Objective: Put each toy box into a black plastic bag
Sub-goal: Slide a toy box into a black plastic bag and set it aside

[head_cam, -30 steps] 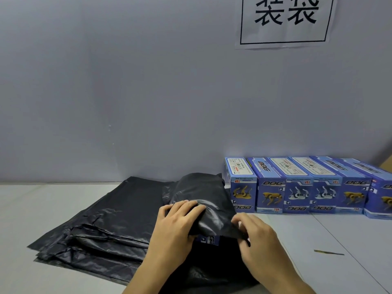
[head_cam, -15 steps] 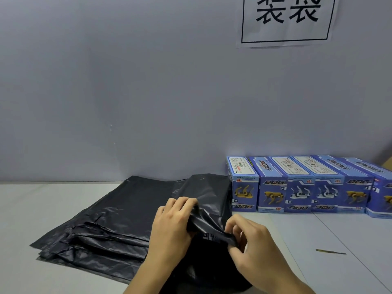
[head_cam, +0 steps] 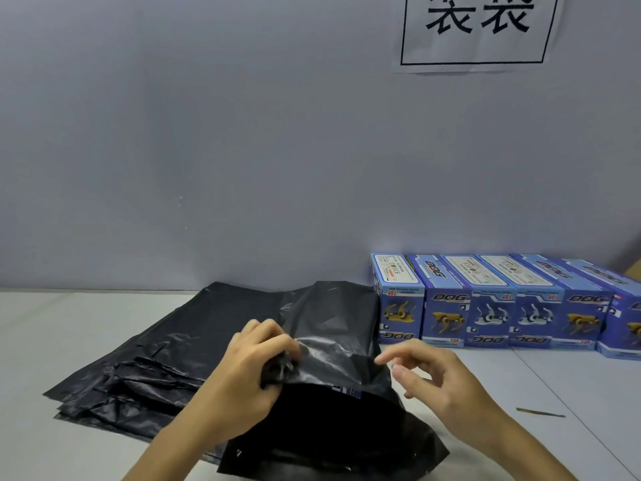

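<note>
A black plastic bag (head_cam: 333, 328) lies in front of me with a blue toy box (head_cam: 347, 391) inside it; only a small blue corner shows at the bag's mouth. My left hand (head_cam: 249, 369) grips a bunched fold of the bag's upper edge. My right hand (head_cam: 440, 380) hovers just right of the bag, fingers loosely spread, holding nothing. A stack of flat black bags (head_cam: 145, 369) lies to the left, partly under the filled bag. Several blue toy boxes (head_cam: 492, 300) stand in a row against the wall at the right.
The grey table (head_cam: 52, 341) ends at a grey wall. A paper sign (head_cam: 475, 29) with black characters hangs on the wall. A thin dark strip (head_cam: 540, 413) lies on the table right of my right hand.
My right hand has let go of the bag's edge and moved right, fingers opening. My left hand has bunched the bag's upper edge. The bag's mouth has dropped open toward me.
</note>
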A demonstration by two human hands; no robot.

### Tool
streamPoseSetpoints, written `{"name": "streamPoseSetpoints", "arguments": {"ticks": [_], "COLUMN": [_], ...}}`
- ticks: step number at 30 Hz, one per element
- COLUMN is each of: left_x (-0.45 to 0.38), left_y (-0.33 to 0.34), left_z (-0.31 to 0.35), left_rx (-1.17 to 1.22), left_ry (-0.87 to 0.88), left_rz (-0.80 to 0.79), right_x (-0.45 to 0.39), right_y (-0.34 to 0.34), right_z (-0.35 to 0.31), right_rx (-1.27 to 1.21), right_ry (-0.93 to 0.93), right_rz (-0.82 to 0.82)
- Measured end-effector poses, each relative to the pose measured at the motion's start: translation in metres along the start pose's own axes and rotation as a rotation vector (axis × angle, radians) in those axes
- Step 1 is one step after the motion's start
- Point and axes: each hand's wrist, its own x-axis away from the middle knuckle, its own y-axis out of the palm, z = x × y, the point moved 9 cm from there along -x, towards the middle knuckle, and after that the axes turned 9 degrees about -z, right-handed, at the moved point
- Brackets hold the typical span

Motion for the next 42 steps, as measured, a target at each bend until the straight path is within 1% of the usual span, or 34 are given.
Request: {"name": "streamPoseSetpoints", "arguments": {"ticks": [2,4,7,9,11,16,18,20,23,25,27,29,33,36,40,42], "left_x": [0.009,0.015,0.015,0.015,0.015,0.02,0.021,0.022,0.022,0.021,0.02,0.02,0.02,0.02,0.021,0.021], "left_y": [0.006,0.011,0.016,0.02,0.022,0.008,0.005,0.008,0.019,0.021,0.019,0.015,0.002,-0.008,-0.014,-0.016], "left_z": [-0.01,-0.018,-0.027,-0.032,-0.035,-0.047,-0.053,-0.053,-0.049,-0.045,-0.042,-0.044,-0.044,-0.046,-0.052,-0.054], "left_rx": [0.093,0.107,0.123,0.122,0.138,0.277,0.278,0.271,0.165,0.135,0.157,0.221,0.382,0.481,0.57,0.603], "left_ry": [-0.027,-0.045,-0.093,-0.137,-0.146,-0.195,-0.204,-0.195,-0.164,-0.133,-0.124,-0.135,-0.162,-0.167,-0.176,-0.186], "left_rz": [-0.031,-0.074,-0.123,-0.167,-0.196,-0.161,-0.172,-0.219,-0.317,-0.308,-0.269,-0.217,-0.109,-0.02,0.032,0.06], "right_x": [-0.001,-0.001,-0.001,-0.001,-0.001,0.0,0.002,0.005,0.012,0.017,0.017,0.014,0.008,0.005,0.002,0.001], "right_y": [0.011,0.019,0.023,0.025,0.025,0.019,0.017,0.016,0.014,0.017,0.022,0.027,0.026,0.012,-0.012,-0.021], "right_z": [0.005,0.014,0.023,0.026,0.029,0.038,0.04,0.04,0.045,0.046,0.044,0.041,0.035,0.031,0.017,0.013], "right_rx": [0.067,0.144,0.259,0.29,0.262,0.054,0.095,0.158,0.123,0.075,0.059,0.08,0.102,0.033,-0.108,-0.161], "right_ry": [0.033,0.082,0.131,0.138,0.155,0.279,0.294,0.278,0.302,0.325,0.302,0.258,0.195,0.178,0.102,0.053], "right_rz": [-0.068,-0.114,-0.13,-0.143,-0.164,-0.239,-0.274,-0.325,-0.436,-0.528,-0.569,-0.558,-0.473,-0.363,-0.159,-0.084]}}
